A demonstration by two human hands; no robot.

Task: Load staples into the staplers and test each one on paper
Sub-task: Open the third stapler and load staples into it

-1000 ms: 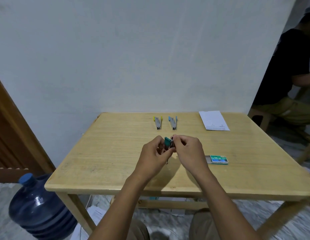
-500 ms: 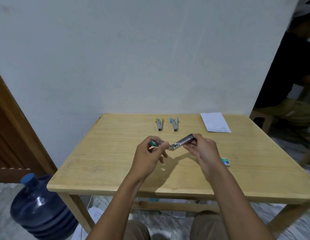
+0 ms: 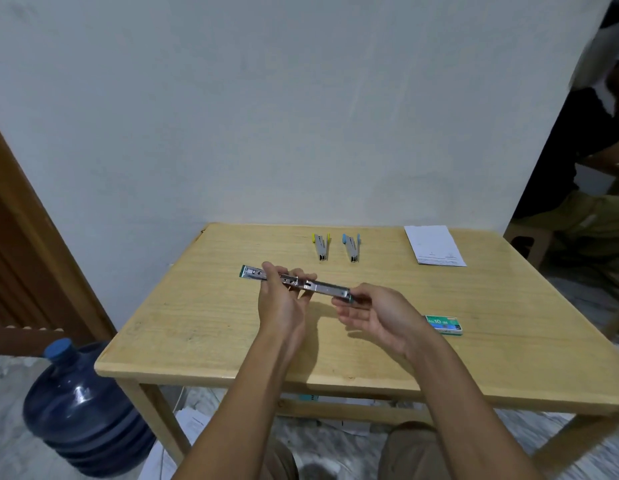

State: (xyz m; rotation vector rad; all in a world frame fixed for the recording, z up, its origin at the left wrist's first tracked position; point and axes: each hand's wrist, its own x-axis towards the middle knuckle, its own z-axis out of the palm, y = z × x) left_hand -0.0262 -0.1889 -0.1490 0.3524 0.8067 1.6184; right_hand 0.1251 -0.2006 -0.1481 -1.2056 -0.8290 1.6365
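Note:
A green stapler [image 3: 321, 287] is swung fully open into one long metal strip above the table's middle. My left hand [image 3: 283, 303] grips its left half, and my right hand [image 3: 377, 317] holds its right end by the fingertips. Two more staplers lie shut at the back of the wooden table [image 3: 231, 341]: one with yellow ends [image 3: 321, 245] and one with blue ends [image 3: 351, 247]. A green staple box [image 3: 443, 325] lies just right of my right hand. White paper [image 3: 434, 244] rests at the back right.
A blue water jug [image 3: 79, 410] stands on the floor by the table's left front leg. Another person sits at the right edge [image 3: 592, 168], beyond the table. A wooden door frame [image 3: 34, 237] is on the left, the wall directly behind.
The stapler was folded between both hands; it has been swung fully open flat. My hands have moved apart, left and right.

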